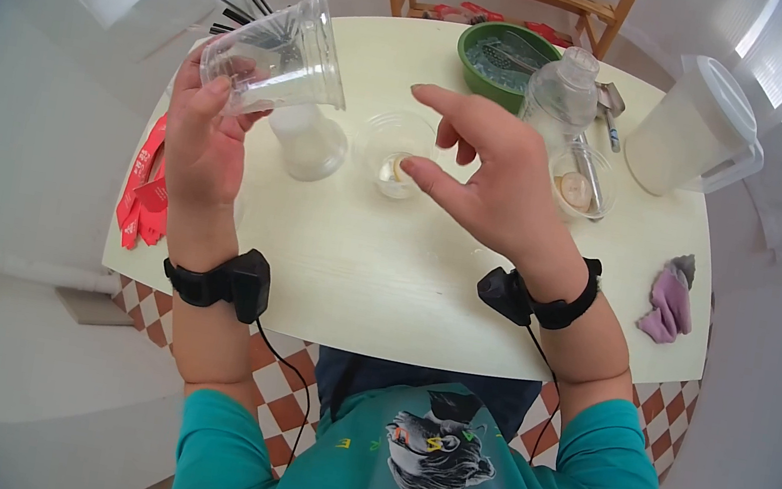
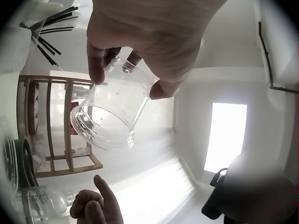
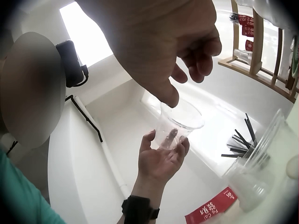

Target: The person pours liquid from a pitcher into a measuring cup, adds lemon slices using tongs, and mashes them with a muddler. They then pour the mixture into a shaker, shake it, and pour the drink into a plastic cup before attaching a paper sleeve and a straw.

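Observation:
A clear plastic cup (image 1: 283, 56) is tilted in the air over the table's left side, its mouth toward the right. The left hand (image 1: 211, 132) grips it near the base, thumb on the near side. In the left wrist view droplets show on the cup (image 2: 110, 107), pinched between the left hand's (image 2: 149, 42) fingers and thumb. The right hand (image 1: 492, 174) is raised to the right of the cup, touching nothing, index finger and thumb apart, other fingers bent. Under its thumb on the table stands a small clear bowl (image 1: 398, 181) with a pale slice in it.
Behind are a green basin (image 1: 482, 78), a clear bottle (image 1: 563, 93) and a pitcher (image 1: 680, 136). A bowl with a lemon slice (image 1: 576, 190) stands right, a purple cloth (image 1: 670, 307) farther right. Red packets (image 1: 150, 198), black straws (image 1: 233, 14) and a white container (image 1: 310, 146) are on the left.

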Demonstrator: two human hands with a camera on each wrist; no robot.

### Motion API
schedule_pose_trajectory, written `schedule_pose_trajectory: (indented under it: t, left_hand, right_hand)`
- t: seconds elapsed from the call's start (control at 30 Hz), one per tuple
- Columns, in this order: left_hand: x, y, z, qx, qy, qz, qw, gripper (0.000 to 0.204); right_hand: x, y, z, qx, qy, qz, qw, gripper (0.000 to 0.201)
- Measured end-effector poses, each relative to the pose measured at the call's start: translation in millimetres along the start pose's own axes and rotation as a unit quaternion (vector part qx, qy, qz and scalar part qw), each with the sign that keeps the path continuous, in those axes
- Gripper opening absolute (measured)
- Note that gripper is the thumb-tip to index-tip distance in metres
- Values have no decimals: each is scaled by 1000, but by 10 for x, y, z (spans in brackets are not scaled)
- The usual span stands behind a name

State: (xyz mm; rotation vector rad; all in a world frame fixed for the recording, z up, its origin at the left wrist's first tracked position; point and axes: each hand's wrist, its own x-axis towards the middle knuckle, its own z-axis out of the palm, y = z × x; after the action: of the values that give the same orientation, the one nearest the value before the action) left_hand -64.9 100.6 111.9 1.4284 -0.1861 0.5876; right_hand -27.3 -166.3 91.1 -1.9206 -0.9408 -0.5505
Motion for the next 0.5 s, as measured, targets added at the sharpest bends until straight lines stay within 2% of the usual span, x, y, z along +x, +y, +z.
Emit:
schedule_pose_trajectory:
  t: [0.07, 0.1, 0.13, 0.2, 0.27, 0.33, 0.37, 0.43, 0.5]
  left_hand:
    - [-158, -87, 142, -79, -32, -50, 995, 62]
    - [-229, -129, 182, -106, -58, -69, 990, 66]
    - [-306, -184, 219, -108, -58, -70, 990, 66]
    - [-453, -283, 253, -139, -95, -103, 980, 68]
    - [-536, -342, 192, -137, -101, -121, 978, 74]
    - [-566, -395, 81, -48, -129, -121, 983, 83]
    - [-584, -374, 45, -48, -129, -121, 983, 83]
    - [-641, -318, -9, 86, -150, -109, 979, 82]
    - [-715, -278, 25, 118, -146, -94, 978, 84]
  right_hand:
    - [-49, -73, 64, 54, -54, 6, 997, 47]
    - [-60, -74, 128, 53, -13, -32, 998, 38]
    - [-78, -52, 153, 52, -14, -31, 998, 38]
    - [-96, -19, 183, 19, 16, -79, 997, 24]
    - [-92, -36, 170, 12, 15, -83, 996, 17]
    - [-91, -59, 165, 3, 17, -87, 996, 11]
    - [-90, -73, 173, -9, 7, -106, 994, 10]
    - [-118, -101, 205, -21, -2, -122, 992, 9]
    - [-157, -128, 259, -43, -62, -142, 987, 9]
